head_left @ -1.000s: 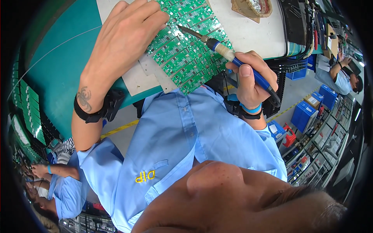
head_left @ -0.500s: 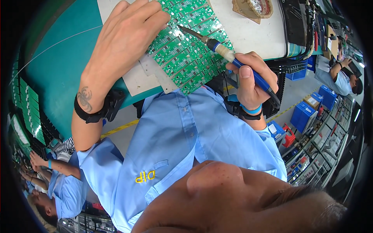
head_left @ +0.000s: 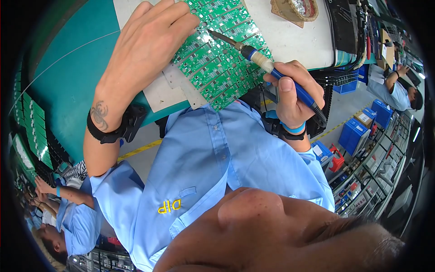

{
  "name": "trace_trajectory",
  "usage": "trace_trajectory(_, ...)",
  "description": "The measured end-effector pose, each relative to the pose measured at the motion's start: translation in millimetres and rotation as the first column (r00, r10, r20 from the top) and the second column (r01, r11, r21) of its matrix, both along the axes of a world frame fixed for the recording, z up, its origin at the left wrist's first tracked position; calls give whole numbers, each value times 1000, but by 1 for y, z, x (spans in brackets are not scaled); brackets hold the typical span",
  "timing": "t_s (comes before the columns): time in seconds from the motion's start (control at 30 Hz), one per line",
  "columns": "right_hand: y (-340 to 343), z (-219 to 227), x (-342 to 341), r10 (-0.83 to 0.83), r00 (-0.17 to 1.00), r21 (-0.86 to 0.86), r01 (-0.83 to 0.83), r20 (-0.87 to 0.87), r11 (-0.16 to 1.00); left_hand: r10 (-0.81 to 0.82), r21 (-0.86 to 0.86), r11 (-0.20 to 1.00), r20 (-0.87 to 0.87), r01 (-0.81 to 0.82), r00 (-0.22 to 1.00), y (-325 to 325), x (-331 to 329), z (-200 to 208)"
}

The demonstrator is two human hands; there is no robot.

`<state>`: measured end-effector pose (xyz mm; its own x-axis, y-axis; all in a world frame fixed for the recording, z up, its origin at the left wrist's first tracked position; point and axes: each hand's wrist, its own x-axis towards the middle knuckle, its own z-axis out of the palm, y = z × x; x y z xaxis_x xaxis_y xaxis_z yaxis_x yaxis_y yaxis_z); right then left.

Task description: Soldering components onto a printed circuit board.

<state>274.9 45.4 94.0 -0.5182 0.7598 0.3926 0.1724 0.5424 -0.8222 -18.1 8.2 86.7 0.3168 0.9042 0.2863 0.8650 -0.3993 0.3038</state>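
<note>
A green panel of circuit boards (head_left: pixel 226 72) lies on the bench in front of me, covered with small parts and solder points. My right hand (head_left: pixel 294 93) grips a soldering iron (head_left: pixel 262 60) with a blue handle, held like a pen. Its dark tip rests at or just above the panel's upper left part. Close to that tip are the pinched fingers of my left hand (head_left: pixel 152 41), with a thin solder wire (head_left: pixel 68 54) running into them from the left. The hand covers the panel's left edge and part of the wire.
Pale sheets (head_left: pixel 170 95) lie under the panel on the green mat (head_left: pixel 68 90). A round tip-cleaning holder (head_left: pixel 302 9) with metal shavings stands at the far right. Cables (head_left: pixel 362 36) run along the bench's right end. Co-workers sit at left and right; blue bins (head_left: pixel 353 136) stand beyond.
The loose length of solder wire at the left has shifted slightly. Both hands, the iron and the panel stay almost where they were.
</note>
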Motion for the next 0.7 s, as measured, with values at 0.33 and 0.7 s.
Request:
trace_trajectory(0.33,3,-5,24,-176,984,7,177,-40,984,224,-49,972,-80,-228,971,1,-9,17)
trace_trajectory(0.7,20,-44,37,-392,897,-61,388,-205,919,373,309,898,-158,-313,914,2,-36,-5)
